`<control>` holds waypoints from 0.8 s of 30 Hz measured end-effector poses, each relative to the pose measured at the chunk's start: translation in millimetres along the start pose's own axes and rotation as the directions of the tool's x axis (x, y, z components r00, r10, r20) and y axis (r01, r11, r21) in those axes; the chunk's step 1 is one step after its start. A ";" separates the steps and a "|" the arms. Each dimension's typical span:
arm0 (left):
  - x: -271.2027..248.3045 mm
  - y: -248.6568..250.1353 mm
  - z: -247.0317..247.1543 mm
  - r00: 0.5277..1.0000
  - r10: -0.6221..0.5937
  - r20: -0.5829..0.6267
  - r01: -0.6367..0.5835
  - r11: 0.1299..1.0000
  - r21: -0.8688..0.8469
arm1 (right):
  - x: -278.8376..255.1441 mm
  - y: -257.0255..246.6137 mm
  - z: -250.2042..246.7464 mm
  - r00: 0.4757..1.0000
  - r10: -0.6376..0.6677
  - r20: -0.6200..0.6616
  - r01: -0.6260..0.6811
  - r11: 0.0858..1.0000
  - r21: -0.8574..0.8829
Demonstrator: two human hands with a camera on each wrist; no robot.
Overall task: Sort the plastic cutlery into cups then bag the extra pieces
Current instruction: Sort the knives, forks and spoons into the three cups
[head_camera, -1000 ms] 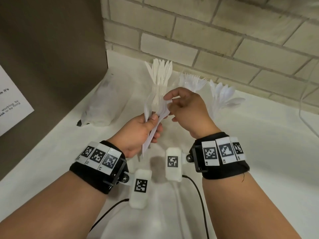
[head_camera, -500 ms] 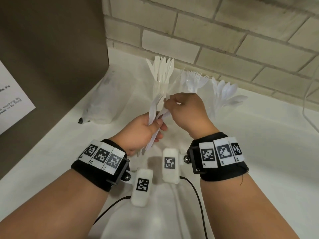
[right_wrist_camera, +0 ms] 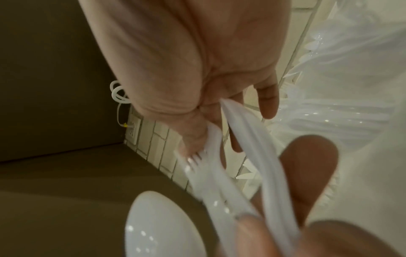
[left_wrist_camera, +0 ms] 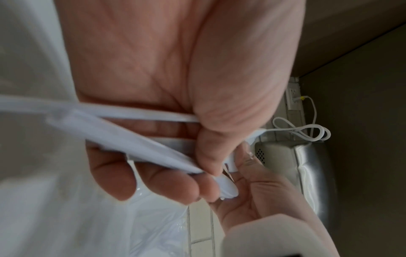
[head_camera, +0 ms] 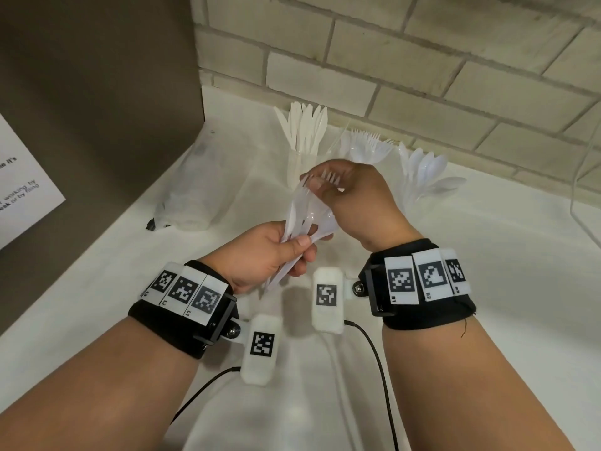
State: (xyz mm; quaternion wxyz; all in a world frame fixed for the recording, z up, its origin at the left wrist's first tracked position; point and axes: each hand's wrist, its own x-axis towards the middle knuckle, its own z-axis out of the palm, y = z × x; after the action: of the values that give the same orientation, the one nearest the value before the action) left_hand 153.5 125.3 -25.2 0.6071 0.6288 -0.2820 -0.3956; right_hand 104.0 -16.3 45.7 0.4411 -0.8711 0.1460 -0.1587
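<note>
Loose cutlery held in front of the filled cups

Left of the knife cup (head_camera: 304, 148) a plastic bag (head_camera: 192, 203) lies flat; before the cup, the left hand (head_camera: 260, 252) grips a cutlery bundle (head_camera: 302, 219), and the right hand (head_camera: 354, 196) pinches a fork (head_camera: 325, 179) from it, partly hiding the fork cup (head_camera: 367, 148). Right of that is the spoon cup (head_camera: 422, 170).
</note>
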 end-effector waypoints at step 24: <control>15.3 -4.9 -11.2 0.968 -0.105 -0.228 0.092 0.994 -0.066 | 106.9 55.7 -66.9 0.869 -0.126 -0.479 -0.028 0.953 -0.301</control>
State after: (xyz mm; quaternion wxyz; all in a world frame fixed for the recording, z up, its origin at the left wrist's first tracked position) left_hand 170.4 119.1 -33.0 0.6323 0.6669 -0.1670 -0.3572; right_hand 167.5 -138.4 53.6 0.2487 -0.8616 0.2533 -0.3629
